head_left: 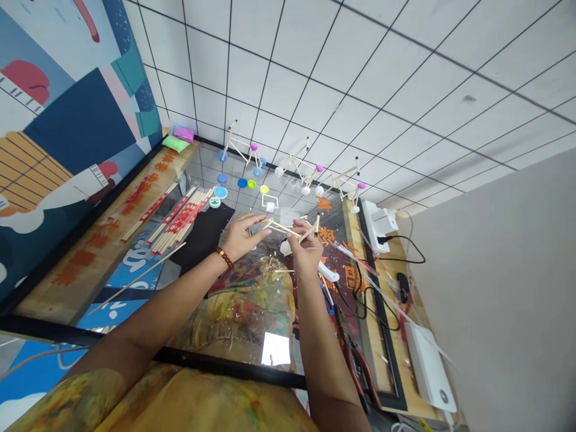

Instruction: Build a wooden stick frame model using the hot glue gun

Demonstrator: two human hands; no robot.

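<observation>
A small wooden stick frame [284, 228] with a dark-tipped handlebar is held up between both hands over the glass tabletop. My left hand [240, 237], wearing a beaded bracelet [224, 258], pinches its left end with thumb and fingers. Closed round the right end near the handlebar is my right hand [306, 249]. A white round piece [285, 247] shows just below the frame; whether it is attached I cannot tell. Beside my right wrist lies a white glue gun [328, 272]. A small white square stick piece [270, 204] stands beyond my hands.
Three similar stick models [245, 150] line the back edge by the tiled wall. Several coloured caps [243, 183] lie before them. Wrapped chopsticks [182, 222] and a black sheet [204, 237] are on the left. Pliers [355, 360], cables and a power strip [378, 228] occupy the right.
</observation>
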